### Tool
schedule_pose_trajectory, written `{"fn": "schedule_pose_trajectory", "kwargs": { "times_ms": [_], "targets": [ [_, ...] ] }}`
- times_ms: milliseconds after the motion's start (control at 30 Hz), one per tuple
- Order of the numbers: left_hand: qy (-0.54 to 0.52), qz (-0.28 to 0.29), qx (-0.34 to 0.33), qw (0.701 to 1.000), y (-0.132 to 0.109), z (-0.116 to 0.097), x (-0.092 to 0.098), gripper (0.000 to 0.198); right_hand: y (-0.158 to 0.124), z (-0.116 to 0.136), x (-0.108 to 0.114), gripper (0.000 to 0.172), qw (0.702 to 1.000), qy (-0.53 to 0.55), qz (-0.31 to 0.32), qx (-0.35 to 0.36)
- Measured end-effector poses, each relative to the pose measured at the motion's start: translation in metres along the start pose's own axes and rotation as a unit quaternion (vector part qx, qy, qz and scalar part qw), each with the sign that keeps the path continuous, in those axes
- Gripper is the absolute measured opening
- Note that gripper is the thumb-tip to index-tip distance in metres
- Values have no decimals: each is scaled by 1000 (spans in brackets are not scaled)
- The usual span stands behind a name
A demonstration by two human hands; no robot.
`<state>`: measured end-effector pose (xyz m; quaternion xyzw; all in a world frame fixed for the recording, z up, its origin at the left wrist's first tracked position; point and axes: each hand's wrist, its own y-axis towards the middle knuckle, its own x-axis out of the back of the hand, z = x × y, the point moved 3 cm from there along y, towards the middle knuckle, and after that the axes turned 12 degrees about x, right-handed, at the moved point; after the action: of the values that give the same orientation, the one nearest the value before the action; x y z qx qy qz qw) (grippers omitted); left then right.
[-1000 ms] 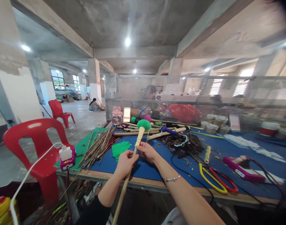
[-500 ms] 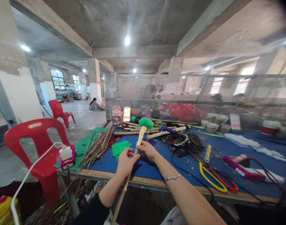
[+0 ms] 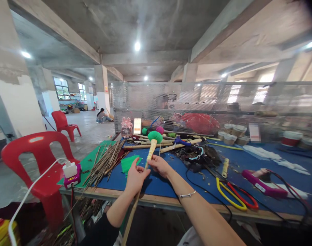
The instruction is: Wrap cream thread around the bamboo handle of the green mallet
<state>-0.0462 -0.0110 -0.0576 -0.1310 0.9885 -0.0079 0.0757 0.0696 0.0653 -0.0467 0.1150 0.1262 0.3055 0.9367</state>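
Observation:
I hold a long bamboo stick [image 3: 130,218] upright over the near edge of a blue-topped table [image 3: 166,184]. Its top carries a cream wrapped section and a green fuzzy ball head [image 3: 155,137]. My left hand [image 3: 134,178] is wrapped round the shaft just below the wrapping. My right hand [image 3: 159,165] pinches the shaft at the foot of the cream wrapping, right beside the left hand. A metal bangle sits on my right wrist.
A bundle of thin sticks [image 3: 107,160] and green paper [image 3: 129,163] lie left of my hands. Finished sticks, a dark tangle [image 3: 197,155], yellow and red loops [image 3: 235,193] and a pink tool [image 3: 263,186] lie beyond and right. Red chairs [image 3: 40,160] stand left. A mesh screen [image 3: 212,102] backs the table; a person sits behind it.
The stick and both hands have stayed almost in place; my fingers have shifted slightly on the shaft, and the view has drifted a little to the right.

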Motion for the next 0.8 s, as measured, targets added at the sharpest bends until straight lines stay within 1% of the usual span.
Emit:
{"fn": "schedule_pose_trajectory", "kwargs": {
  "times_ms": [133,200,300,367,400,467,533,600,667,733,800],
  "targets": [
    [-20,54,32,998,-4,-3,-1,83,-1,1,-3,36,999,10,19,-24],
    [-8,67,46,997,-5,-4,-2,78,-1,1,-3,36,1000,-1,12,-21],
    [35,37,8,999,-4,-4,-3,76,0,0,-1,36,1000,-20,-9,-12],
    [47,12,-19,999,-3,-4,-4,81,1,0,0,37,1000,-23,-19,-4],
    [45,8,-23,999,-2,-4,-4,83,1,0,0,37,1000,-20,-19,-1],
    [28,20,-7,999,-2,-4,-4,85,0,1,0,36,1000,-5,-9,-4],
    [2,44,24,999,-3,-5,-3,84,-1,1,-1,35,1000,13,12,-17],
    [-18,72,60,995,-4,-6,-3,82,-2,1,-2,34,999,19,35,-29],
    [-19,96,83,992,-3,-6,-2,78,-2,-1,-1,33,998,10,44,-32],
    [-12,94,67,993,-2,-5,-2,78,-1,-2,0,33,999,-10,33,-27],
    [-13,66,30,997,-1,-5,-2,83,1,-2,2,34,1000,-27,2,-14]
  ]
}}
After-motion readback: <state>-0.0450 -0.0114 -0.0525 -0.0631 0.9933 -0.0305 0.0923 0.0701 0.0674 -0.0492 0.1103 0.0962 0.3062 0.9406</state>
